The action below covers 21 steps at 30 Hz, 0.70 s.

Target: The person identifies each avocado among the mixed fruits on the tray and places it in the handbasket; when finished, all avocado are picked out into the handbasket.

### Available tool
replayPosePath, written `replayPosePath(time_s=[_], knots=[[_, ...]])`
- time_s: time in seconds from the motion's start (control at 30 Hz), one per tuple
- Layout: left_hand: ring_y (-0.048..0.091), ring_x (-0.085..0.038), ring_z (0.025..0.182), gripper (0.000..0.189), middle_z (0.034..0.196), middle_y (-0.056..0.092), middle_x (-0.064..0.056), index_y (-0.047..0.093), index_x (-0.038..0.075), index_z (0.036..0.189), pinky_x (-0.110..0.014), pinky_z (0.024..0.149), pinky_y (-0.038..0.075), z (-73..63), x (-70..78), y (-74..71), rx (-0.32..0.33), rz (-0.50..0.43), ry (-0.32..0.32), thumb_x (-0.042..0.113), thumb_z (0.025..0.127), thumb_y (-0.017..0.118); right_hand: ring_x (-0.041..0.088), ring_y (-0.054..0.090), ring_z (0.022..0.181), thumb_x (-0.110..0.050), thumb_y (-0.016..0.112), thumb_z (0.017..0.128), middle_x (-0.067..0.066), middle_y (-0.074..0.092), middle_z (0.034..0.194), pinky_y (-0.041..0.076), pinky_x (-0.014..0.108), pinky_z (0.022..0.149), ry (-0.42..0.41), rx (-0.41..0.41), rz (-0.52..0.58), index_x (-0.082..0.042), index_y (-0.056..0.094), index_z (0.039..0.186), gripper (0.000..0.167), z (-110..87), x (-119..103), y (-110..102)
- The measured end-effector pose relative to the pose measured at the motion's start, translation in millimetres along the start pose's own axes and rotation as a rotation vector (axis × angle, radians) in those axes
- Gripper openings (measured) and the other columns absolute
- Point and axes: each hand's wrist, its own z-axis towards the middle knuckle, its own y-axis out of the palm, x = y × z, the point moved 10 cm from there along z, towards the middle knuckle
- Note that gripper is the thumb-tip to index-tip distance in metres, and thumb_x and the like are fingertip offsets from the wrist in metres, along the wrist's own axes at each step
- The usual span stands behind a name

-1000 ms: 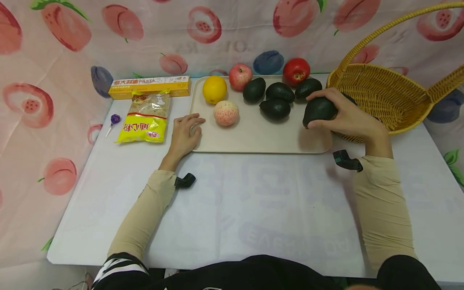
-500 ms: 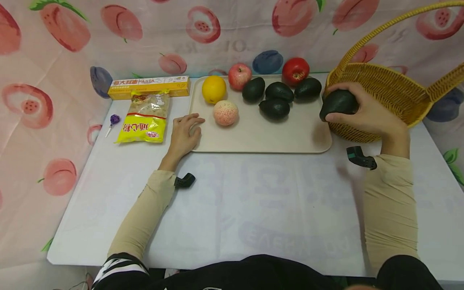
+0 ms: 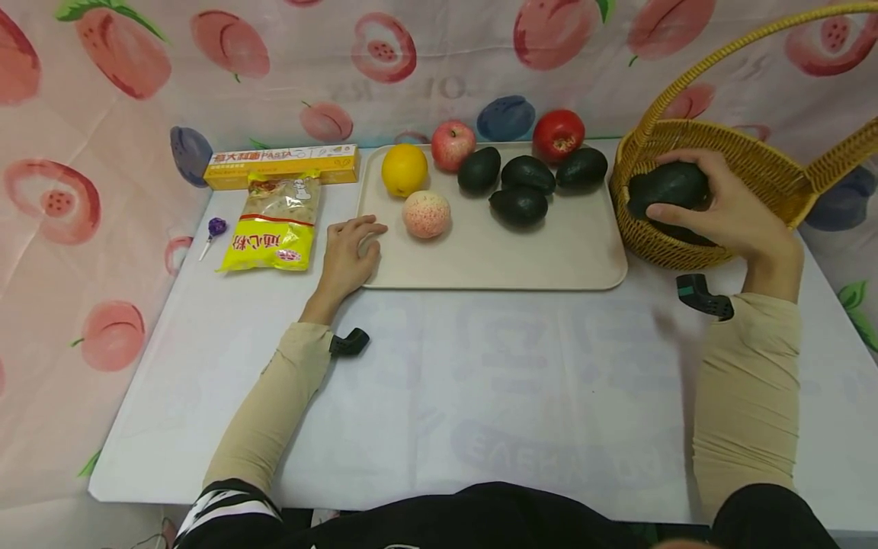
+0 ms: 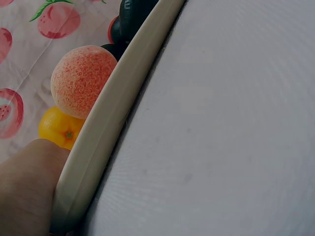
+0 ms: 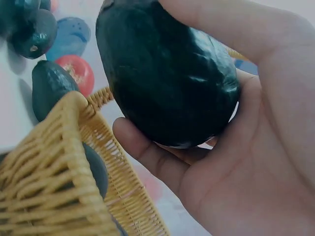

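Observation:
My right hand [image 3: 737, 210] grips a dark green avocado [image 3: 668, 187] over the yellow wicker basket [image 3: 768, 175], thumb on the near side and fingers round the far side. The same avocado [image 5: 167, 73] fills the upper middle of the right wrist view. Below it, another avocado [image 5: 96, 169] lies inside the basket, partly hidden by the woven wall. My left hand [image 3: 348, 255] rests at the left edge of the beige tray [image 3: 494, 267], fingers loosely bent and holding nothing. The speckled peach [image 3: 427, 214] sits on the tray just right of those fingertips.
Several avocados [image 3: 519, 207] lie on the tray, with a yellow orange-like fruit [image 3: 405, 170], an apple [image 3: 453, 146] and a red tomato [image 3: 559, 136] near its back edge. Left of it are a pasta box [image 3: 283, 165], a yellow macaroni bag [image 3: 274, 225] and a purple lollipop [image 3: 217, 226].
My right hand has carried the avocado rightward from above the tray's right end to over the basket. The left hand and the fruit on the tray have stayed put.

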Motion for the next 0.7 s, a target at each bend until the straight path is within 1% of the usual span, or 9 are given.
replayPosePath(time_s=[0.13,0.2,0.37,0.47,0.57,0.7], knots=[[0.037,-0.032,0.125,0.028,0.136,0.055,-0.009,0.067,0.013,0.113,-0.046,0.101,0.027,0.2,-0.8,0.3,-0.003,-0.003,-0.004,0.011,0.088,0.054,0.010,0.044,0.107,-0.020,0.068,0.085,-0.012,0.031,0.134,0.035,0.003,0.076,0.026,0.036,0.008,-0.034,0.034,0.141,0.067,-2.1,8.6,-7.9],[0.037,-0.032,0.125,0.028,0.136,0.055,-0.009,0.067,0.013,0.113,-0.046,0.101,0.027,0.4,-0.6,0.3,-0.005,-0.005,-0.003,0.011,0.088,0.054,0.012,0.043,0.109,-0.018,0.068,0.085,-0.010,0.030,0.136,0.034,0.003,0.077,0.017,0.056,0.010,-0.032,0.034,0.142,0.067,-3.4,10.2,-11.6],[0.037,-0.033,0.125,0.028,0.135,0.055,-0.010,0.067,0.012,0.113,-0.046,0.101,0.026,0.8,0.4,0.2,-0.006,-0.002,0.005,0.011,0.088,0.054,0.016,0.040,0.114,-0.019,0.067,0.085,-0.011,0.026,0.138,0.034,0.002,0.077,0.039,0.085,0.021,-0.034,0.032,0.142,0.069,-4.9,17.1,-18.0],[0.038,-0.033,0.125,0.028,0.135,0.055,-0.010,0.068,0.012,0.113,-0.046,0.101,0.026,0.5,0.4,0.2,-0.005,0.003,0.004,0.011,0.088,0.054,0.013,0.043,0.109,-0.019,0.068,0.085,-0.011,0.032,0.131,0.037,0.002,0.075,0.049,0.116,0.030,-0.032,0.033,0.142,0.068,-3.5,20.3,-22.7],[0.038,-0.033,0.125,0.028,0.135,0.055,-0.010,0.068,0.012,0.113,-0.046,0.101,0.026,0.1,0.4,0.2,-0.006,0.004,0.001,0.011,0.088,0.054,0.006,0.044,0.104,-0.020,0.069,0.084,-0.012,0.037,0.126,0.038,0.002,0.073,0.065,0.157,0.022,-0.031,0.037,0.141,0.067,-2.8,24.4,-29.5],[0.037,-0.032,0.125,0.028,0.135,0.055,-0.009,0.067,0.012,0.113,-0.046,0.102,0.026,0.1,0.3,0.3,-0.010,0.003,-0.003,0.011,0.088,0.054,0.002,0.042,0.098,-0.026,0.071,0.082,-0.015,0.040,0.123,0.036,0.005,0.069,0.127,0.209,-0.014,-0.033,0.040,0.139,0.065,-4.5,33.6,-39.5]])
